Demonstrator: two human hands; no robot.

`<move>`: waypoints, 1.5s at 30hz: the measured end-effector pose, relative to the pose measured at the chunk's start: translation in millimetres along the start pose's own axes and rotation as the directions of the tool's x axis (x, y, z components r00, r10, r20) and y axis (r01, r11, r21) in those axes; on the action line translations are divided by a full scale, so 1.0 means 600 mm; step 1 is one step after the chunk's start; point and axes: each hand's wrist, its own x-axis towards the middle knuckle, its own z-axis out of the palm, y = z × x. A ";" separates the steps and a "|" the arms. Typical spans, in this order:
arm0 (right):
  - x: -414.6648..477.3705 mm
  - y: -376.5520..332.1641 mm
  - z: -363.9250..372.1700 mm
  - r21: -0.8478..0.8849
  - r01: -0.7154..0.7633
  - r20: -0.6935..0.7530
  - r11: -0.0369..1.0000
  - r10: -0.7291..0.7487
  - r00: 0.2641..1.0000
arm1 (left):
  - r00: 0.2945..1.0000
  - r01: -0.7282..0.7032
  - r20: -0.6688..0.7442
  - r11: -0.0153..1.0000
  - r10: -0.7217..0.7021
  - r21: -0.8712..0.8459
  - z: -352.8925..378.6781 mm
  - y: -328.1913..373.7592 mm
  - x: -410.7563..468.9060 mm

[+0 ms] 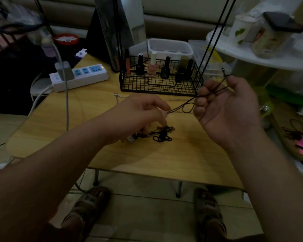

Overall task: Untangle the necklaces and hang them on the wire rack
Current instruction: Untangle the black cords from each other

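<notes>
Necklace cord (179, 106) stretches between both hands, above the table (42, 133) — the left hand (143, 112) pinches one end at its fingertips, the right hand (226, 105) curls its fingers round the looped end; beneath lies a dark tangle (162, 135), a thin chain (118, 96) beyond; nothing visibly hangs on the wire rack (147, 84) — most work remains, I judge; its uprights leave the frame; blur hides the knots

Wire rack (160, 84), bottles (152, 65) inside, closes off the far side of the table (182, 154). Black rods (219, 32) slant up from the rack's right corner. Left of rack: power strip (80, 75), cables. Nearer me than rack: bare wood, tangled pile (160, 135) on it. Black cord (182, 104) stretched above, from my left hand (142, 110) to my right hand (229, 109).
</notes>
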 end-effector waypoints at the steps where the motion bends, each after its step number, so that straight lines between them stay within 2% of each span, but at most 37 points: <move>1: -0.002 0.003 0.005 -0.016 -0.010 0.028 1.000 0.011 1.000 | 1.000 -0.025 -0.007 0.998 0.025 0.055 0.005 0.001 0.000; 3: -0.007 0.007 0.014 -0.055 -0.023 0.079 0.998 0.027 0.997 | 0.997 -0.075 -0.005 0.994 0.075 0.082 0.013 0.005 0.003; 7: -0.010 0.012 0.022 -0.135 -0.023 0.102 0.991 0.037 0.994 | 0.989 -0.148 0.007 0.989 0.147 0.022 0.017 0.015 0.005; 12: 0.001 0.016 0.019 -0.123 -0.018 -0.018 0.992 0.016 1.000 | 0.985 -0.166 -0.031 0.986 0.167 0.025 0.012 0.015 0.006; 13: 0.002 0.018 0.018 -0.152 -0.014 -0.052 0.988 0.006 0.999 | 0.986 -0.157 -0.044 0.987 0.158 0.027 0.011 0.014 0.006; 14: 0.005 0.023 0.013 -0.251 -0.006 -0.101 0.968 -0.020 0.995 | 0.987 -0.150 -0.059 0.988 0.152 0.028 0.011 0.013 0.006; 15: 0.006 0.028 0.009 -0.429 0.000 -0.155 0.903 -0.074 0.985 | 0.986 -0.148 -0.075 0.989 0.150 0.029 0.011 0.012 0.006; 17: 0.001 0.037 0.002 -0.779 0.014 -0.185 0.626 -0.251 0.950 | 0.981 -0.155 -0.110 0.987 0.158 0.042 0.013 0.010 0.007; 18: -0.002 0.039 0.001 -0.855 0.030 -0.151 0.518 -0.304 0.941 | 0.978 -0.161 -0.124 0.985 0.167 0.055 0.013 0.009 0.007; 19: -0.007 0.040 0.005 -0.872 0.056 -0.105 0.486 -0.298 0.949 | 0.975 -0.168 -0.133 0.983 0.176 0.072 0.015 0.008 0.008; 22: -0.025 0.046 0.016 -0.793 0.092 0.027 0.603 -0.116 0.993 | 0.964 -0.200 -0.145 0.966 0.224 0.162 0.019 0.006 0.007; 24: -0.031 0.052 0.021 -0.818 0.141 0.097 0.558 -0.108 0.989 | 0.955 -0.220 -0.151 0.952 0.254 0.211 0.023 0.005 0.006; 25: -0.031 0.055 0.021 -0.820 0.157 0.115 0.550 -0.110 0.987 | 0.953 -0.223 -0.156 0.950 0.259 0.219 0.025 0.004 0.005; 30: -0.018 0.055 0.016 -0.695 0.090 0.093 0.713 -0.035 0.995 | 0.964 -0.199 -0.134 0.956 0.231 0.214 0.025 0.006 0.003; 32: -0.013 0.051 0.012 -0.666 0.094 0.098 0.740 -0.039 0.994 | 0.970 -0.188 -0.121 0.966 0.211 0.179 0.021 0.009 0.002; 40: -0.012 0.047 0.004 -0.670 0.135 0.077 0.730 -0.113 0.991 | 0.984 -0.150 -0.103 0.988 0.147 -0.025 0.012 0.011 -0.001; 45: -0.010 0.037 0.000 -0.670 0.124 0.013 0.732 -0.156 0.988 | 0.987 -0.127 -0.108 0.990 0.121 -0.059 0.008 0.011 -0.004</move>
